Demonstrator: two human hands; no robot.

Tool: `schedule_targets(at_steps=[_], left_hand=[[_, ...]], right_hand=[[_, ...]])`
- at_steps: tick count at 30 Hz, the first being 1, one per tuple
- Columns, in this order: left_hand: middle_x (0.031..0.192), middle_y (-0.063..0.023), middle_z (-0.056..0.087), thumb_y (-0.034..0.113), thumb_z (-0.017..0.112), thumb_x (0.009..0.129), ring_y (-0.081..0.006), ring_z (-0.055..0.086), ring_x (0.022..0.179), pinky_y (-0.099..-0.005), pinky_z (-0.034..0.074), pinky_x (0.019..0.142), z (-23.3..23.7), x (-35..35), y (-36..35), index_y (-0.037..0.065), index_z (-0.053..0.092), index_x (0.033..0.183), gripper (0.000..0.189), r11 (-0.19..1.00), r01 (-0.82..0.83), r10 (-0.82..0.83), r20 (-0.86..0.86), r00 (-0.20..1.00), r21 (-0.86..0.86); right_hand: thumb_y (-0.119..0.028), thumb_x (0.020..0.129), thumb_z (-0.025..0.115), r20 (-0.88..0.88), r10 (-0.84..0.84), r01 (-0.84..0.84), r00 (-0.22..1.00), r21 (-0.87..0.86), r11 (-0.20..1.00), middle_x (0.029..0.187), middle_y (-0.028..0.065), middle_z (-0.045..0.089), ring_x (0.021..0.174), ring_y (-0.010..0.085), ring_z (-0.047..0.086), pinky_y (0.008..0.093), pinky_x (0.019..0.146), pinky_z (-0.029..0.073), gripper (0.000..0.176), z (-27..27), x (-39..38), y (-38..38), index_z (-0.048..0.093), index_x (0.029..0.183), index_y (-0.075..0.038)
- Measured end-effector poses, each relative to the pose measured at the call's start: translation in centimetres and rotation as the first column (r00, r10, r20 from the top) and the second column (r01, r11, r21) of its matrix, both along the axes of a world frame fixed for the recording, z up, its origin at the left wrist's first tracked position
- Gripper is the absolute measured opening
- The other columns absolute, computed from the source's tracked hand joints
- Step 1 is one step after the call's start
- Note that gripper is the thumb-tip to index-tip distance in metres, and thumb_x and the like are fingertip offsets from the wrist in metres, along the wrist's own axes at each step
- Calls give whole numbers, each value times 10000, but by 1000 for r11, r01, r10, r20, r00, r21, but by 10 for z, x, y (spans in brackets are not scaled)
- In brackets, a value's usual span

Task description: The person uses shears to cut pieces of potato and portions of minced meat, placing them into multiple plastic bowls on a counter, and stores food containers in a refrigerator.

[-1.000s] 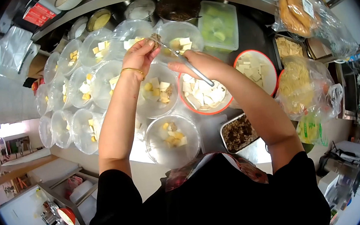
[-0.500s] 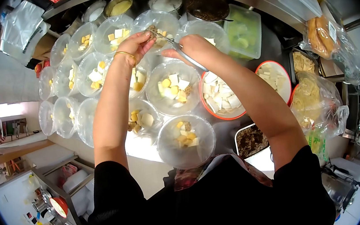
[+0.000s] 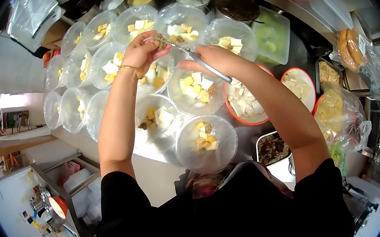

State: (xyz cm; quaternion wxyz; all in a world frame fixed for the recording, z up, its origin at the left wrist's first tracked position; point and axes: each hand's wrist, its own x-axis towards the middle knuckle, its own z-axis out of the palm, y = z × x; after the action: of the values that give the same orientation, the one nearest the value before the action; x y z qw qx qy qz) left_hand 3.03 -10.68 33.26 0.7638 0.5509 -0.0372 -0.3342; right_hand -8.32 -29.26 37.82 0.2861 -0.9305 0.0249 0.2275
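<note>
My left hand (image 3: 143,52), with a gold bangle at the wrist, pinches a small greyish-brown clump of food (image 3: 160,41) above the lined bowls. My right hand (image 3: 211,60) is closed on metal tongs (image 3: 200,60), whose tip meets the clump and whose rear end sticks out behind the palm. Below and around both hands stand several clear bowls lined with plastic bags, with white and yellow pieces inside. A lined bowl (image 3: 179,19) lies just beyond the tongs' tip. Brown crumbs also show in the nearest bowl (image 3: 207,153).
On the right are red-rimmed bowls of white slices (image 3: 247,105), a tray of dark brown mince (image 3: 272,149) and a green-filled box (image 3: 274,38). At the back stand metal pots and a dark sauce pan (image 3: 237,6). A bagged yellow food (image 3: 332,109) lies far right.
The view has shifted, so the bowls appear further right and slightly lower or higher by place. Both hands keep their hold on the clump and tongs, over nearly the same bowls.
</note>
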Motion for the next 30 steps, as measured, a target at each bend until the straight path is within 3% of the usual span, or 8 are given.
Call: schedule_targets(at_steps=[8,14,17,18,21,24,27,30], left_hand=[[974,-198,558,-42,576,791,-340,609,894,-310,550,775,0,-15,54,-47,422,999,259,993,-116,117,-33,993,40],[968,-205,562,-33,600,780,-316,620,865,-302,550,769,-1,-23,78,-45,394,1017,314,985,-71,78,-44,996,157],[953,-191,567,-27,614,769,-283,629,822,-294,552,737,0,-30,84,-65,385,1055,368,962,-16,38,-78,996,272],[942,-185,571,-28,616,767,-280,629,819,-292,552,730,1,-33,88,-61,386,1059,374,948,-10,27,-48,999,317],[890,-136,591,-16,630,759,-234,631,787,-276,551,697,5,-40,109,-29,443,1040,338,904,-47,14,80,997,424],[852,-101,611,-5,630,760,-176,625,737,-253,541,675,7,-45,145,-14,520,945,215,865,-184,31,318,948,466],[743,-81,631,-6,612,754,-131,613,654,-234,512,624,5,-57,177,-39,581,862,117,652,-353,-61,510,858,671],[754,-113,657,9,610,708,-177,636,653,-271,497,621,-17,-68,194,-38,618,892,190,483,-357,-242,513,823,800]], right_hand=[[-637,721,544,4,65,-65,998,-16,998,925,183,603,868,284,588,362,746,450,711,9,-6,40,585,1009,12],[-612,702,596,89,107,-107,990,-12,994,810,176,623,760,300,601,359,697,466,639,-8,-4,57,652,865,3],[-593,723,588,1,107,-106,994,-138,985,796,197,617,767,316,603,364,691,470,620,-4,-10,65,636,788,22],[-581,728,590,-29,107,-111,994,-186,976,806,200,618,780,315,604,367,692,471,610,-2,-12,67,629,797,23],[-515,714,641,216,138,-64,967,-317,946,794,166,625,769,280,620,351,658,486,543,-16,-20,65,621,775,25],[-325,741,648,367,204,-24,907,-440,898,845,153,616,794,268,622,334,668,496,316,-21,-23,66,626,819,-20],[-182,713,636,400,347,-57,848,-582,812,854,145,599,781,256,620,324,661,499,171,-35,-22,67,626,815,-44],[-109,697,610,459,279,41,844,-573,819,855,137,601,797,239,618,317,658,500,148,-23,-18,77,626,832,-50]])
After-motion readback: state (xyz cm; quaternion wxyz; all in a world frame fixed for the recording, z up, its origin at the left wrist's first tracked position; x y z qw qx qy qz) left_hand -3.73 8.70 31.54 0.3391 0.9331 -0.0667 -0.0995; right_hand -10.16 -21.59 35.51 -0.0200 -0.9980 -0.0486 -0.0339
